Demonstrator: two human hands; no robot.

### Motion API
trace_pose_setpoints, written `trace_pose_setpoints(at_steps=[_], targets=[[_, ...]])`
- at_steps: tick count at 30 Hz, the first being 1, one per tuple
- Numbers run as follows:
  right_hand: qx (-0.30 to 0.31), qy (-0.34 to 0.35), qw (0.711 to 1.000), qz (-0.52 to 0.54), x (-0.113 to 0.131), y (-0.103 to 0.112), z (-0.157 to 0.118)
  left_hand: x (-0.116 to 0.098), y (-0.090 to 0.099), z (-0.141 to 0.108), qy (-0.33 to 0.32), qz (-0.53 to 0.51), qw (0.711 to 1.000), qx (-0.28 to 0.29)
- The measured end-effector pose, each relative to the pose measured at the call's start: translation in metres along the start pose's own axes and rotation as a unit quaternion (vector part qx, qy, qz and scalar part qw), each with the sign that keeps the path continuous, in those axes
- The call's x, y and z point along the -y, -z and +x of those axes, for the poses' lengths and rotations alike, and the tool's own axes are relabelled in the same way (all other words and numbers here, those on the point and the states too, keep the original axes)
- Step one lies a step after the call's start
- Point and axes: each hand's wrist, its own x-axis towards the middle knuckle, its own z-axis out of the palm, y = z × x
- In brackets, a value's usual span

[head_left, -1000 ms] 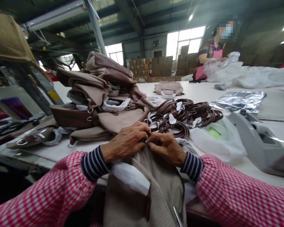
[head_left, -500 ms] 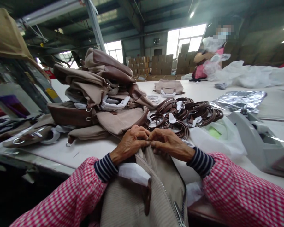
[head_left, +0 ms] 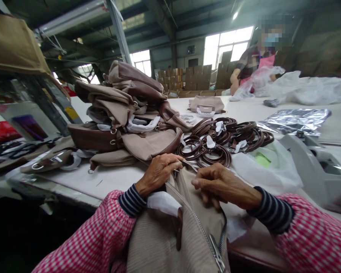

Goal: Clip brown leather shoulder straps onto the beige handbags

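A beige ribbed bag (head_left: 156, 235) with an open zipper lies in front of me, its metal zipper pull (head_left: 216, 252) near the bottom edge. White wrapping covers part of its brown handle (head_left: 179, 231). My left hand (head_left: 160, 170) grips the far end of the bag, fingers closed on its top edge by the zipper. To the right, my right hand (head_left: 220, 185) hovers over the bag's opening with curled fingers, thumb near the index finger; whether something thin is between them I cannot make out.
Brown and beige bags (head_left: 125, 98) are piled at the left, coiled brown straps (head_left: 216, 140) beyond my hands. At right lie a grey device (head_left: 312, 170), silver foil (head_left: 298, 119) and clear plastic (head_left: 309, 89). A person (head_left: 252, 68) stands across the table.
My right hand has moved right and toward me, away from my left hand and the bag's far end. My left hand stays on the bag. The person across the table has shifted the plastic lower.
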Motion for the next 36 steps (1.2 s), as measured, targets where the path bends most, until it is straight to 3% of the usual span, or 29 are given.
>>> trace_pose_setpoints(at_steps=[8, 20, 29, 36], targets=[[-0.042, 0.011, 0.999, -0.022, 0.003, -0.003, -0.001, -0.001, -0.004, 0.003, 0.035, -0.016, 0.999, -0.026], [-0.04, 0.009, 0.998, -0.055, -0.001, -0.005, 0.009, 0.002, -0.007, 0.004, 0.007, -0.002, 1.0, -0.028], [-0.053, -0.007, 0.995, -0.08, -0.009, -0.006, 0.026, 0.003, 0.008, 0.006, -0.062, 0.117, 0.989, 0.073], [-0.055, 0.001, 0.997, -0.05, -0.022, -0.006, 0.03, 0.001, -0.002, 0.006, -0.071, 0.254, 0.958, 0.109]])
